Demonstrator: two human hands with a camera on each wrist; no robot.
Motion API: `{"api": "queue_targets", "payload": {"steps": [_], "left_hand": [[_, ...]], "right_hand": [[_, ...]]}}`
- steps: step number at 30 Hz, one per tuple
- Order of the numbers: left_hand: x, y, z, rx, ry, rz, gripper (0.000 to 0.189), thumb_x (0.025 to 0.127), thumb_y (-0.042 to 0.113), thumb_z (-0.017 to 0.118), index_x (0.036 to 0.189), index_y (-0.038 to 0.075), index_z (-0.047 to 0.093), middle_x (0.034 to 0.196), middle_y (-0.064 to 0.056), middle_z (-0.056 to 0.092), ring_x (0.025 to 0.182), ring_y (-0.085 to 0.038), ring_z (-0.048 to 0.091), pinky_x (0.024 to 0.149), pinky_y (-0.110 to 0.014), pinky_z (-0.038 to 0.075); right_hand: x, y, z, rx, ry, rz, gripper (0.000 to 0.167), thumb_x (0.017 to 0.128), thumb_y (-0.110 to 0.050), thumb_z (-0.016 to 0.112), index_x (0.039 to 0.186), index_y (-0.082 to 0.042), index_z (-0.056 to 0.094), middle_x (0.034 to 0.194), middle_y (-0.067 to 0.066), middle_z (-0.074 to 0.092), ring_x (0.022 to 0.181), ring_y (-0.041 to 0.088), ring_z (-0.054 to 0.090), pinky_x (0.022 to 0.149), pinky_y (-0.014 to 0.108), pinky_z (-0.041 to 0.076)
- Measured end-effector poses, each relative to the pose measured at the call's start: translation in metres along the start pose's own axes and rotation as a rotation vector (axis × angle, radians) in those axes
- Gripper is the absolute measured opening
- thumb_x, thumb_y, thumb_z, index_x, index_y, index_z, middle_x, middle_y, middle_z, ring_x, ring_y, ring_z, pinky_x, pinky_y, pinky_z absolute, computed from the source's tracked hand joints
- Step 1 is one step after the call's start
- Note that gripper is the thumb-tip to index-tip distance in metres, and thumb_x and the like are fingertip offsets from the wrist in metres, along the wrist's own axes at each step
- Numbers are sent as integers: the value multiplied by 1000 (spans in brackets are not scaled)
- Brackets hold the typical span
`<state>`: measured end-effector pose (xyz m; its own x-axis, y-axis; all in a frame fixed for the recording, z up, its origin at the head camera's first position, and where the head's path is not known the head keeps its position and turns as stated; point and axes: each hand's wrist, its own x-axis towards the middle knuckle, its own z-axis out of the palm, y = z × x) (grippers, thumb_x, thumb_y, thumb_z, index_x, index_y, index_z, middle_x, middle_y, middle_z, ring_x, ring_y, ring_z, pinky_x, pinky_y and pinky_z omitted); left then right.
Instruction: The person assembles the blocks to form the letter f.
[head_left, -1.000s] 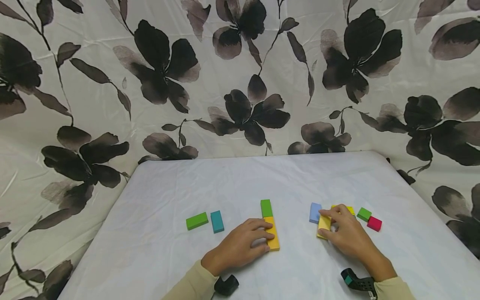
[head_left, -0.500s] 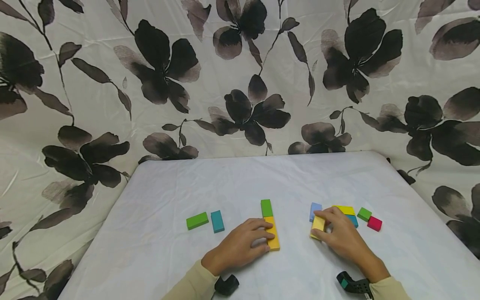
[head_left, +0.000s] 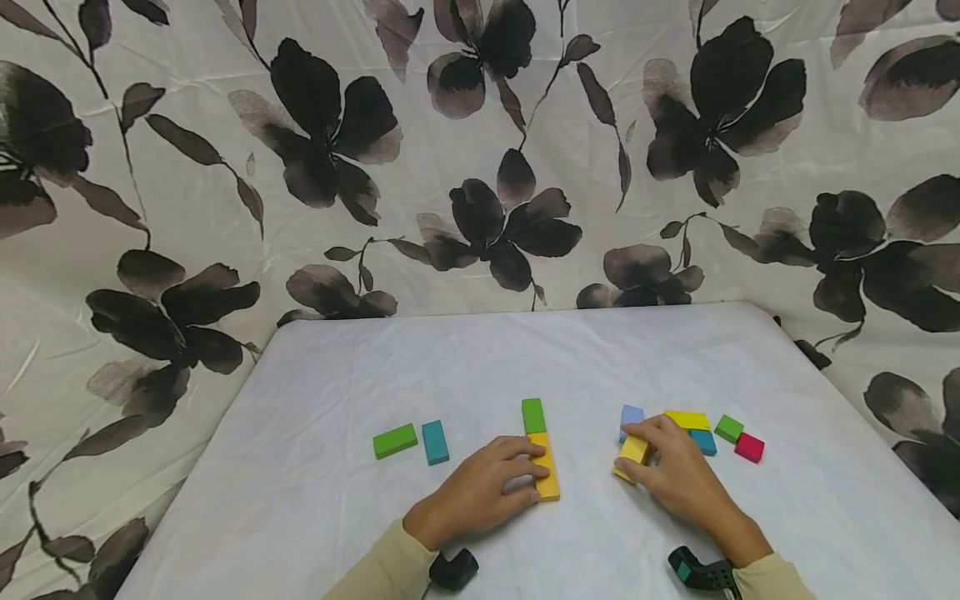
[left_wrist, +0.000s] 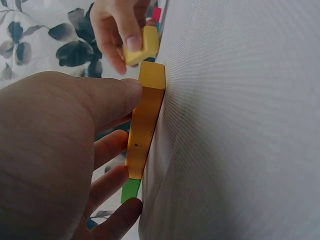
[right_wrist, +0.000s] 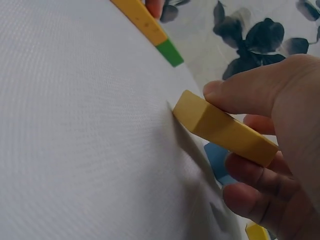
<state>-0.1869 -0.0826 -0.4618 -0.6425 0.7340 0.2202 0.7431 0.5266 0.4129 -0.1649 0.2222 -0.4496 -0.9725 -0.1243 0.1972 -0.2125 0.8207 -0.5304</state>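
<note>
One yellow, wooden-looking rectangular block [head_left: 634, 451], pinched by the right hand [head_left: 678, 471], has shifted away from the white-clothed worktop's [head_left: 825, 417] right edge toward the orange bar [left_wrist: 142, 127] under the left hand's [head_left: 489, 485] spread fingers, narrowing the gap.

Free lane on the table [head_left: 588, 442] between the orange block [head_left: 551, 489] and the yellow block [head_left: 634, 451].
The left hand [head_left: 483, 490] bars the orange block's left side; the pale blue block [head_left: 632, 414] stands just beyond the right hand [head_left: 686, 477], with the blue block [head_left: 704, 442], green cube [head_left: 728, 428] and red cube [head_left: 749, 447] to its right.
</note>
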Motion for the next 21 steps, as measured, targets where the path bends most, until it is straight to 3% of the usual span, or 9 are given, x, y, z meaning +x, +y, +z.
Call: {"api": "queue_targets", "payload": {"steps": [8, 14, 21], "left_hand": [[0, 0, -1, -3, -3, -2, 29, 99, 34, 66, 124, 23, 71, 142, 9, 53, 136, -10, 42, 112, -34, 38], [1, 1, -1, 5, -5, 0, 28, 99, 34, 65, 124, 24, 71, 142, 9, 53, 137, -11, 42, 112, -34, 38], [1, 1, -1, 7, -10, -14, 28, 98, 35, 66, 124, 25, 72, 141, 10, 54, 136, -10, 42, 112, -35, 39]], "right_hand": [[1, 3, 2, 73, 23, 17, 40, 85, -22, 83, 121, -8, 71, 112, 4, 61, 83, 14, 55, 70, 25, 53], [1, 2, 2, 176, 11, 43, 36, 86, -18, 81, 118, -7, 68, 109, 6, 65, 83, 16, 63, 65, 23, 55], [0, 0, 1, 210, -3, 87, 37, 87, -22, 81, 117, -6, 67, 107, 7, 66, 84, 16, 64, 63, 23, 55]]}}
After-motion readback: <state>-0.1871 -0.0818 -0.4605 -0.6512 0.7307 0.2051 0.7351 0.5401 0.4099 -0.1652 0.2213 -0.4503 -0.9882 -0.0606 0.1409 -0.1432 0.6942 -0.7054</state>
